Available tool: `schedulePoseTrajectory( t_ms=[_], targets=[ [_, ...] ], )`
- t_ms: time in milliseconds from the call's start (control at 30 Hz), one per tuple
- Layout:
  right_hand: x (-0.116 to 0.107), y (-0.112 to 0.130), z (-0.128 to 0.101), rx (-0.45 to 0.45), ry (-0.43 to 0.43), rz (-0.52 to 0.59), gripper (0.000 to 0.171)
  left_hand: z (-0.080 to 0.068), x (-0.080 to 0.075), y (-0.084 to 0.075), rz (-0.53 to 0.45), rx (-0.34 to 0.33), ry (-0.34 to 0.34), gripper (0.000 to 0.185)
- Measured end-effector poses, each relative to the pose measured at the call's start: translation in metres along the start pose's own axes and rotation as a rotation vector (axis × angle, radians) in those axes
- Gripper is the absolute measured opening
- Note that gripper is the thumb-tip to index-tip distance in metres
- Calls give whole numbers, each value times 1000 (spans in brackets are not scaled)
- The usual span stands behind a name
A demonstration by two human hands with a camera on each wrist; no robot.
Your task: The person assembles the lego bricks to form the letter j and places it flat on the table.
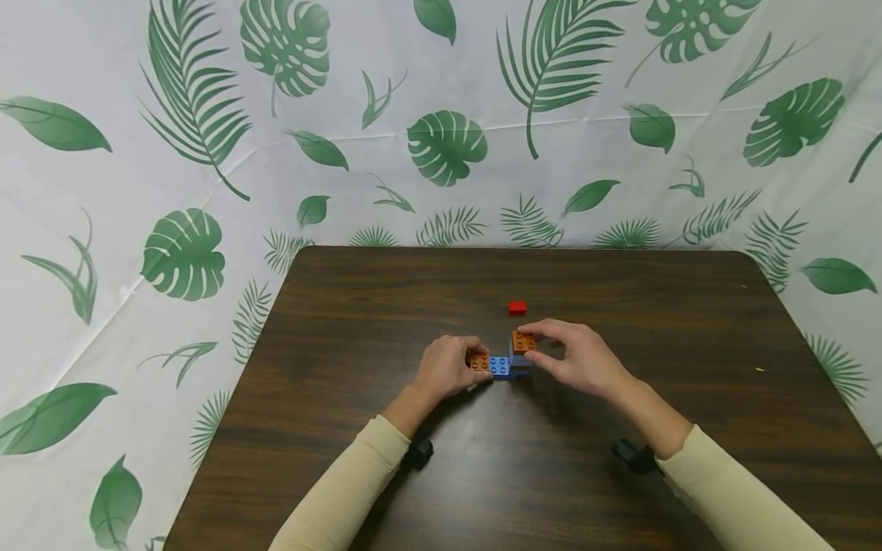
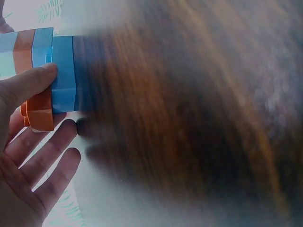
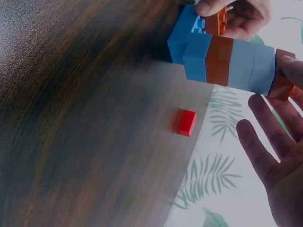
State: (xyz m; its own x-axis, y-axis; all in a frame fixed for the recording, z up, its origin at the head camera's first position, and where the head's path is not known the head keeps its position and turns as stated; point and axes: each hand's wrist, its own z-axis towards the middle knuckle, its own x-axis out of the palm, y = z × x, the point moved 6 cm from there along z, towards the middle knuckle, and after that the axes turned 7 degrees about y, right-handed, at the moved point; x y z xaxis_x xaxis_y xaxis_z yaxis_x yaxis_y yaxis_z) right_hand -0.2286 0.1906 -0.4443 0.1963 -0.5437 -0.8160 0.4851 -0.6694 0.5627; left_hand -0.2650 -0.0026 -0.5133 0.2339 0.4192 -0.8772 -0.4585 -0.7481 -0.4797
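My left hand [image 1: 444, 367] pinches an orange toy brick [image 2: 40, 113] at the left end of a blue base brick [image 2: 64, 73], thumb on the near side. Blue studs show between that brick and a tower at the base's right end. From the bottom, the tower has a blue brick [image 3: 196, 57], an orange-brown brick [image 3: 219, 60], pale blue bricks [image 3: 251, 66] and an orange brick [image 3: 280, 78] on top. Thumb and fingers of my right hand [image 1: 582, 358] grip this top brick, which sits against the pale blue below it.
A small red brick [image 1: 517, 308] lies by itself on the dark wooden table [image 1: 386, 291], behind the tower. A white cloth with green leaves [image 1: 448, 149] hangs beyond the table's far edge. A tiny yellowish speck [image 1: 759, 370] lies at the right.
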Motion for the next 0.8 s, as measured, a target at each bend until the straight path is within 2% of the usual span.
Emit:
schedulePoseTrajectory(
  t_ms=[300,800],
  targets=[
    [-1,2,0,9,-2,-28,41,0,0,1,-6,0,4,33],
    [-3,7,1,47,32,-139,43,0,1,1,-1,8,3,34]
  ],
)
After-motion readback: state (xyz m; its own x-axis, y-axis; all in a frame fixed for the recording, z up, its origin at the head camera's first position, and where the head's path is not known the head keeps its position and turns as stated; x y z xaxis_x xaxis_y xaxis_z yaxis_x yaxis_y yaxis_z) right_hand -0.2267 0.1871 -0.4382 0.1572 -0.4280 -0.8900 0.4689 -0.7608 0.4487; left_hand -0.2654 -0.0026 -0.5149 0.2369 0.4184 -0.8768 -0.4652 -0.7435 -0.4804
